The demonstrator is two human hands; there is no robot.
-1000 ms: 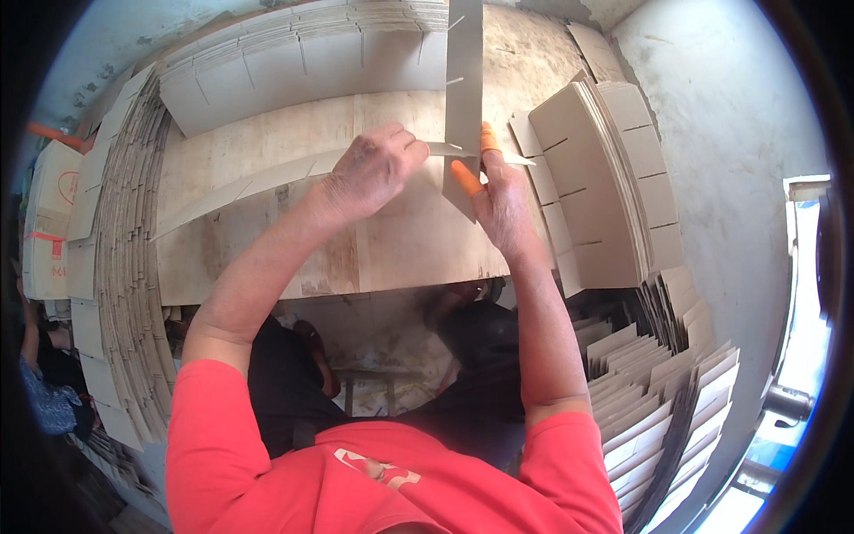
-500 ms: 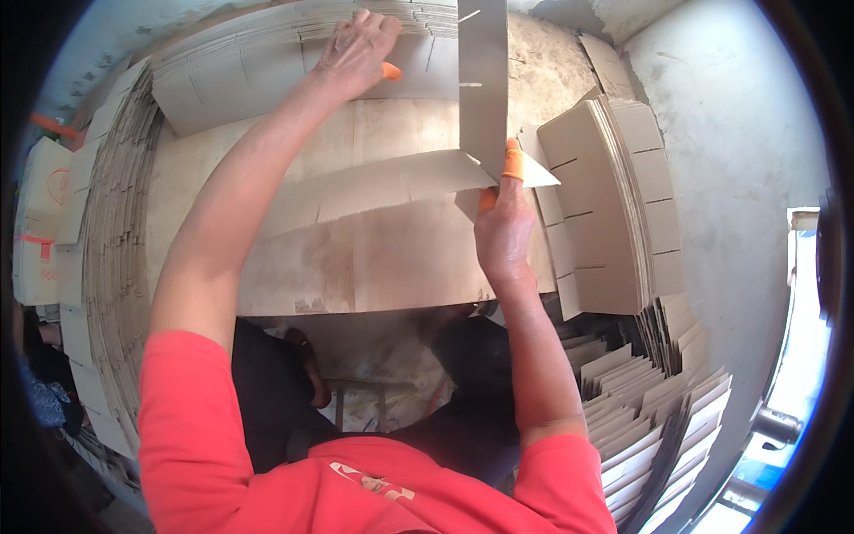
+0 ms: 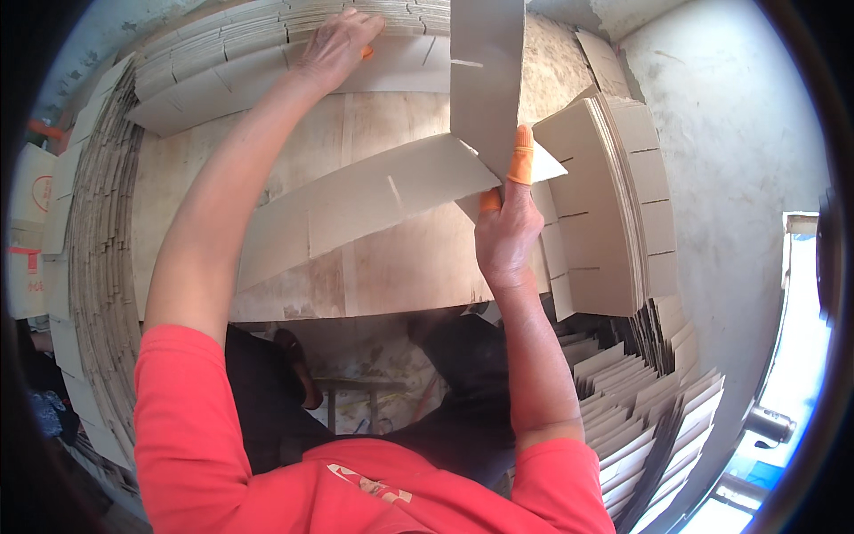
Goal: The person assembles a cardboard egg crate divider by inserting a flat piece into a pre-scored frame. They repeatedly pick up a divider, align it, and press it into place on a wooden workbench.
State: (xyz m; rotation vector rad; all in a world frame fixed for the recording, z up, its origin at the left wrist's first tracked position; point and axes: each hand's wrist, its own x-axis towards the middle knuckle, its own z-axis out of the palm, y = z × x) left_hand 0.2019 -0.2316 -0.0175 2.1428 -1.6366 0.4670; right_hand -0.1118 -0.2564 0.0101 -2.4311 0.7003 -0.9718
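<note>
The right hand [image 3: 503, 233], orange finger cots on, pinches the folded cardboard blank [image 3: 374, 200] at its corner, centre of view. At eleven o'clock, the left hand [image 3: 336, 44] lies fingers spread on the flat cardboard stack [image 3: 222, 76].

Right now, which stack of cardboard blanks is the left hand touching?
The far stack along the table's back edge; the left hand rests on it, while the right-side stack lies untouched.
</note>
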